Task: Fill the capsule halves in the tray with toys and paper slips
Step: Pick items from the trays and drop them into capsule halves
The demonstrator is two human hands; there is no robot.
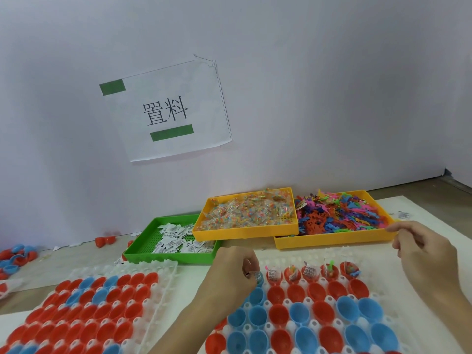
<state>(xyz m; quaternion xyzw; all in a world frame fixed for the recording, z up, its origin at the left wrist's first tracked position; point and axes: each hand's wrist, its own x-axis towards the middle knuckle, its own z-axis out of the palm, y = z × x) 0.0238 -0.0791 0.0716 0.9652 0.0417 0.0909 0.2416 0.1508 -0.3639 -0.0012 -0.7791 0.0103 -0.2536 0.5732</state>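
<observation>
A white tray of red and blue capsule halves lies in front of me on the right. Several red halves in its back row hold small toys and printed slips; the rows nearer me look empty. My left hand hovers at the left end of that back row. It pinches a small clear packet just over a blue half. My right hand hangs with loosely curled fingers at the front right corner of the yellow tray of coloured plastic figures; I see nothing in it.
A green tray of paper slips and a second yellow tray of bead packets stand behind the capsule tray, against the wall. Another white tray of empty halves lies at the left. Loose halves sit at the far left.
</observation>
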